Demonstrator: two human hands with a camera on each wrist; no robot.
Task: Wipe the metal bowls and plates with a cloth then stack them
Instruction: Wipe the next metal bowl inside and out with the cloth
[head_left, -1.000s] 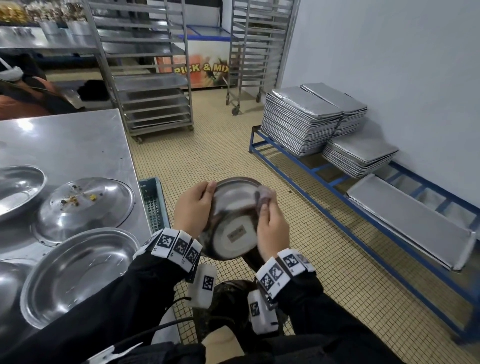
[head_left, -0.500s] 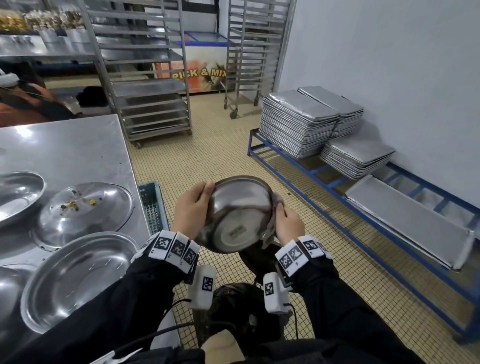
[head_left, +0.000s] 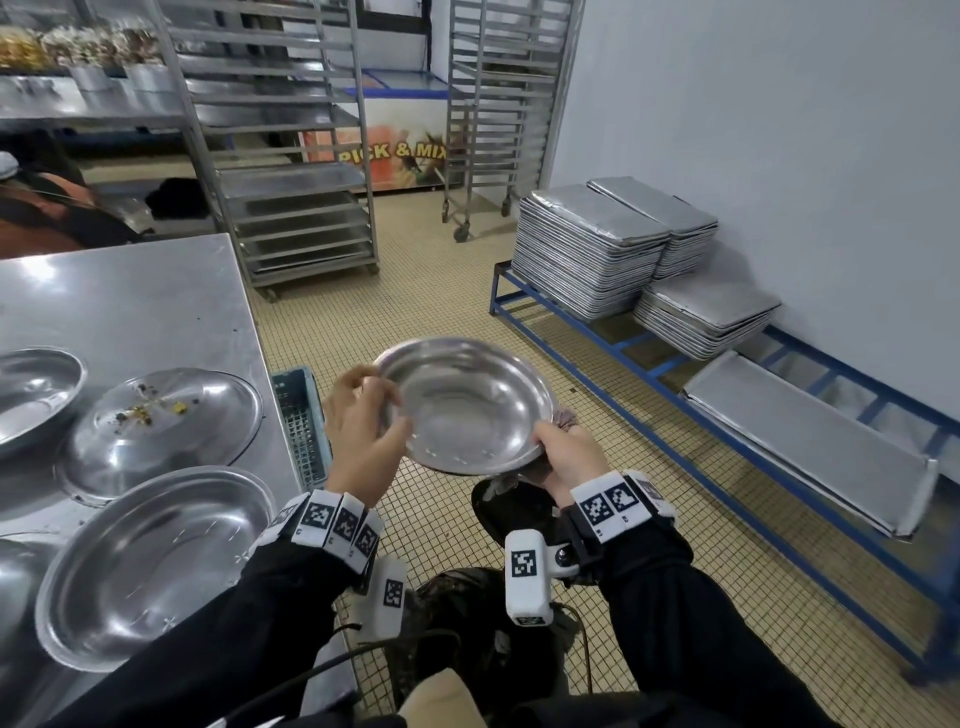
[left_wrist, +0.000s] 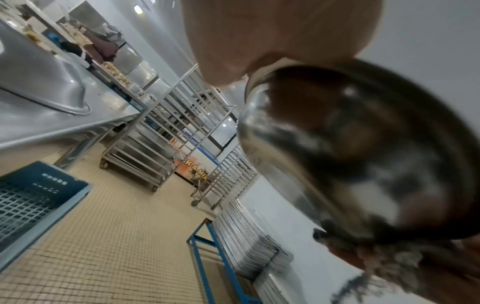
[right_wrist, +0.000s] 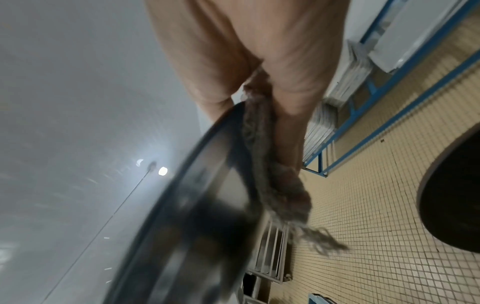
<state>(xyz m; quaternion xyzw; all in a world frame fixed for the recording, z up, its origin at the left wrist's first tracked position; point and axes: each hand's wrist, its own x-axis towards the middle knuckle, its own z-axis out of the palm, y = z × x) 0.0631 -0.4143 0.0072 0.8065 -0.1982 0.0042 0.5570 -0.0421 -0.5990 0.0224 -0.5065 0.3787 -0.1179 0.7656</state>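
Note:
I hold a round metal bowl (head_left: 467, 402) in the air over the tiled floor, its hollow side facing up. My left hand (head_left: 363, 415) pinches its left rim, thumb on top. At the right rim my right hand (head_left: 563, 452) grips the bowl together with a grey-brown cloth (head_left: 563, 418) bunched under the edge. The right wrist view shows that cloth (right_wrist: 275, 181) pressed between my fingers and the bowl's rim (right_wrist: 187, 185). The left wrist view shows the bowl's underside (left_wrist: 363, 154), blurred.
A steel table (head_left: 130, 296) at my left carries several metal plates and bowls; one overturned plate (head_left: 161, 426) has food scraps on it, and a clean bowl (head_left: 150, 561) sits nearest me. A blue crate (head_left: 301, 421) stands beside the table. Stacked trays (head_left: 587, 249) rest on a blue rack at right.
The bowl has been turned over, from underside toward me to hollow side up. My right hand slid from the far rim down to the near right rim with the cloth.

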